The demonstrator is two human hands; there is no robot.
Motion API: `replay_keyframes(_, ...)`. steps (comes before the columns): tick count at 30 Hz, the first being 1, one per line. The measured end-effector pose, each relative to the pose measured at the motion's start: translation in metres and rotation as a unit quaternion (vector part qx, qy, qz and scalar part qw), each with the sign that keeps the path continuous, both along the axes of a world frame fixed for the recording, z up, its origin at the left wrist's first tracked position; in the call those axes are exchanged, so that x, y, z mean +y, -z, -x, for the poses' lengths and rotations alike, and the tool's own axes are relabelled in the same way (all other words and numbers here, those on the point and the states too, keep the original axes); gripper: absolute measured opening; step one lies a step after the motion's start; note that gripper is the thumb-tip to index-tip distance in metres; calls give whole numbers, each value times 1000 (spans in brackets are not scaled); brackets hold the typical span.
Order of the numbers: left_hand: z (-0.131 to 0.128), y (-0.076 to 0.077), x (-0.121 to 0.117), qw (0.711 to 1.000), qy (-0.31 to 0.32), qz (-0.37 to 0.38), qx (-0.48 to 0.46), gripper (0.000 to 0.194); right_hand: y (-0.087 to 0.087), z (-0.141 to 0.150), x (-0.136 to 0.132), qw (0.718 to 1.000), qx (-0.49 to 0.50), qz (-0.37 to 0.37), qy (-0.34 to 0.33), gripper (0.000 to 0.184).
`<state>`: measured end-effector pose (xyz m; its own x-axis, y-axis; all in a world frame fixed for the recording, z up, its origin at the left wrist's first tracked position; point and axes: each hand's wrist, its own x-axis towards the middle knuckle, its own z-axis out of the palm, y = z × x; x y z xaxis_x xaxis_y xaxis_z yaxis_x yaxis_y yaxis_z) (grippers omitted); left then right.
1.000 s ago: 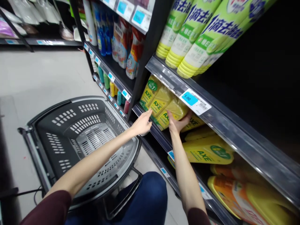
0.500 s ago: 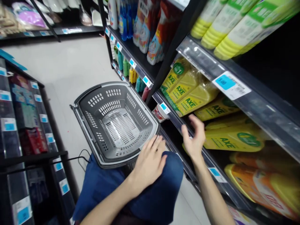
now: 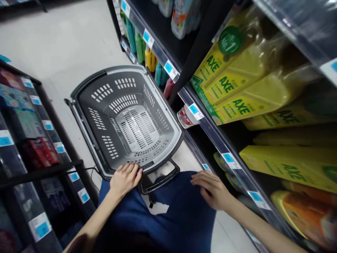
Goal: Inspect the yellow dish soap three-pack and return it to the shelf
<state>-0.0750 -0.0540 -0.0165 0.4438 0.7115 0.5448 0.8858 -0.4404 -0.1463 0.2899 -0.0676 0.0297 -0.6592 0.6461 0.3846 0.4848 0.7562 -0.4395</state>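
Note:
A grey plastic shopping basket (image 3: 110,95) stands on the floor before my knees, with nothing inside it. My left hand (image 3: 125,180) grips its near rim, fingers curled over the edge. Just right of that hand, the black handle (image 3: 163,184) sticks out toward me over my blue-clad lap. My right hand (image 3: 212,189) is at my right knee, fingers stretched forward and slightly bent, holding nothing. It is near the lower shelf on the right, apart from the bottles there.
Yellow AXE bottles (image 3: 237,93) fill the right shelf, with orange packs (image 3: 308,214) below. A white-and-red tub (image 3: 186,116) sits under the shelf edge. A dark shelf with red boxes (image 3: 43,151) borders the left. Pale floor (image 3: 76,38) runs ahead.
My left hand has shifted left along the basket's near side onto its rim, uncovering the handle. My right hand has dropped from the shelf to my knee. The view has tilted down and closer.

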Motion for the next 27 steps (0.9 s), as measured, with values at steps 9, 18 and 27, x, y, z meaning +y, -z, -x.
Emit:
replay_keyframes(9,29,-24,29,980,-10,193,-54,34,-29,15,-20,988,-70,135,2,23)
replay_keyframes(18,-37,-188,-169,850,124,477,-186,40,-84,81,-101,939,-291,183,-4,24)
replay_keyframes(27,1,-525,-371,676,250,566,-400,20,-370,137,-193,953,-118,278,13,22)
